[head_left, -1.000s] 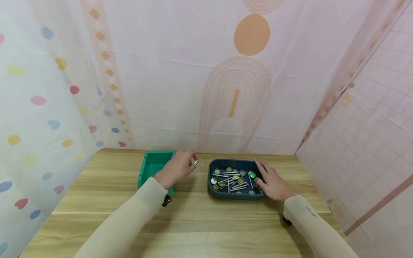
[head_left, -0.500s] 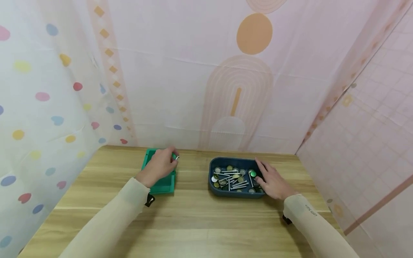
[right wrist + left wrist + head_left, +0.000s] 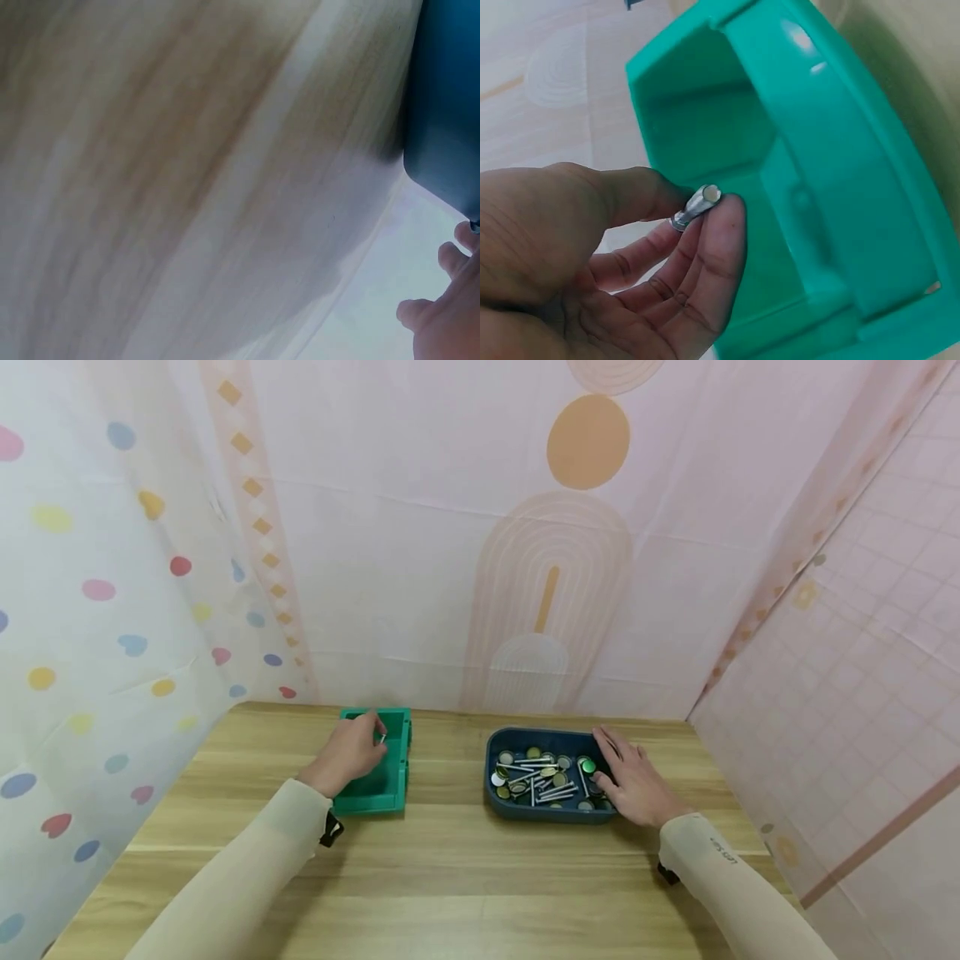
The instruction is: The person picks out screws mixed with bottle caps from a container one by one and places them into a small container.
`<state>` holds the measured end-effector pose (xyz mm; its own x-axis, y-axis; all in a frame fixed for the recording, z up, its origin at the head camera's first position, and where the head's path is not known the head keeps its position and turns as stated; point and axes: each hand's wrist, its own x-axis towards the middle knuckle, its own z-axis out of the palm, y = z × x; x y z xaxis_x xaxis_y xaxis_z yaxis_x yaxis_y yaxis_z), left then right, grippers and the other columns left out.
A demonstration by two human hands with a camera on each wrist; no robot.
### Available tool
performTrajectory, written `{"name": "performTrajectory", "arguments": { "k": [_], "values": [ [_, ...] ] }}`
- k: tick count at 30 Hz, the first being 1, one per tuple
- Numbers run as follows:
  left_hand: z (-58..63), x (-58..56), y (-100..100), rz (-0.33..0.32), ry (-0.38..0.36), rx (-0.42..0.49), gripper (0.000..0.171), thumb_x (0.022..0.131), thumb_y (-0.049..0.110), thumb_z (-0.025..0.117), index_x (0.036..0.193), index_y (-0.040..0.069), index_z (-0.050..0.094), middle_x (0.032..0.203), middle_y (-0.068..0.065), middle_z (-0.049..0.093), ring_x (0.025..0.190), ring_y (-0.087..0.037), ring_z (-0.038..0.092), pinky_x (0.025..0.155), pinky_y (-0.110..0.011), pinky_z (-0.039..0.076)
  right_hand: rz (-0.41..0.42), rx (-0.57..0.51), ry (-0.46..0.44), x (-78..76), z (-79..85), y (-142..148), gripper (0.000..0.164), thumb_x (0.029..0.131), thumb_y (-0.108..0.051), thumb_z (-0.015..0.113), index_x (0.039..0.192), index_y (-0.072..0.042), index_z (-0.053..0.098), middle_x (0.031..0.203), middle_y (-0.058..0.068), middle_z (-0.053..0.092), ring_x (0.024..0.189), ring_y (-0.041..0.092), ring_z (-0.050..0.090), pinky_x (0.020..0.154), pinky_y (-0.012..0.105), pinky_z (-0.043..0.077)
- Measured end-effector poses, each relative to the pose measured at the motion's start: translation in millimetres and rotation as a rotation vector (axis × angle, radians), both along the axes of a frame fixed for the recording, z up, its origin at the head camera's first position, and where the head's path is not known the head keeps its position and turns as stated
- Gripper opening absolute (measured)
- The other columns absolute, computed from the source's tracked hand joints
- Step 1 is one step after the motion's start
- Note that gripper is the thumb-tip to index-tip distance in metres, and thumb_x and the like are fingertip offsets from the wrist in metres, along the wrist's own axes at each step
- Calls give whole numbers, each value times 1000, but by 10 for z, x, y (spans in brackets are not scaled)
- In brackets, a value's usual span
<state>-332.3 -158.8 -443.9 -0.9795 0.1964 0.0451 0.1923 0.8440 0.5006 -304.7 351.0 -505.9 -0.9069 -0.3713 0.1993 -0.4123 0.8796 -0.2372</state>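
Dark lettering (image 3: 723, 850) on right sleeve (image 3: 738, 893), wording unclear.

On the table (image 3: 480, 877), a bin (image 3: 375, 806) lies left of a tray (image 3: 547, 815) with bolts (image 3: 557, 793) inside.

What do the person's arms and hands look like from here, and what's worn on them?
The cream fabric left sleeve and cream fabric right sleeve are long; only the right shows small dark lettering, near its wrist end. A small black wrist attachment shows at the left sleeve's end, another at the right's. The left hand and right hand are ungloved.
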Motion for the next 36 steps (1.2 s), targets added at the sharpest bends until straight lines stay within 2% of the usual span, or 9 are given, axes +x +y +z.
{"name": "performTrajectory", "arguments": {
  "k": [8, 14, 17, 19, 22, 26, 29, 32, 36],
  "values": [
    [-92, -120, -43, -8, -107, -40, 34, 114, 7, 70, 140, -15, 67, 126, -33, 79, 81, -26, 76, 84, -46, 68, 0, 15, 18, -7, -32, -22, 74, 122, -28, 59, 184, -3, 28, 190, 27, 30, 173, 55, 35, 133, 89, 25],
    [-197, -262, -29, -33, -166, -11, 34, 114, 1, 68, 141, -19, 63, 102, -27, 77, 62, -21, 77, 71, -37, 67, -10, 12, 18, -10, -39, 7, 75, 122, -30, 58, 185, -5, 26, 191, 25, 29, 175, 54, 32, 134, 89, 22],
    [-252, -262, 9, -22, -176, -12, 34, 114, 1, 68, 143, -18, 62, 105, -28, 76, 62, -21, 76, 68, -35, 66, -9, 11, 17, 13, -44, 26, 76, 121, -30, 59, 185, -5, 27, 191, 25, 30, 175, 54, 33, 133, 90, 22],
    [-230, -214, 57, -5, -189, -8, 36, 115, 1, 67, 145, -17, 62, 113, -31, 77, 65, -22, 77, 69, -36, 66, -4, 10, 21, 20, -50, 37, 75, 121, -30, 59, 184, -4, 28, 190, 26, 31, 174, 55, 34, 132, 91, 23],
    [-246, -202, 103, -6, -166, -11, 37, 115, 1, 67, 147, -17, 62, 126, -38, 75, 70, -26, 79, 73, -40, 68, -12, 14, 32, 29, -65, 61, 75, 121, -29, 59, 184, -4, 28, 190, 25, 31, 174, 54, 34, 132, 91, 24],
    [-250, -209, 120, 1, -97, -40, 36, 114, 4, 69, 145, -15, 65, 140, -40, 72, 101, -38, 82, 94, -53, 69, -23, 22, 35, 32, -61, 77, 74, 121, -30, 58, 184, -5, 28, 190, 24, 31, 175, 53, 33, 133, 90, 24],
    [-238, -208, 113, 27, -39, -41, 33, 113, 4, 69, 142, -13, 69, 142, -38, 73, 115, -43, 78, 101, -60, 67, -21, 24, 28, 21, -45, 73, 74, 122, -31, 57, 185, -6, 28, 191, 24, 30, 176, 53, 32, 133, 90, 23],
    [-210, -182, 126, 38, 6, -16, 31, 113, 5, 66, 140, -12, 70, 136, -36, 77, 101, -38, 77, 92, -55, 67, -20, 27, 26, 8, -33, 68, 74, 122, -32, 57, 185, -6, 27, 191, 24, 30, 176, 53, 32, 133, 90, 23],
    [-157, -109, 201, 34, 79, 33, 29, 114, 6, 65, 137, -10, 72, 122, -31, 80, 78, -27, 68, 73, -42, 61, -18, 37, 26, 9, -27, 85, 75, 122, -33, 58, 185, -5, 28, 191, 24, 31, 175, 53, 33, 134, 89, 24]
  ]
}}
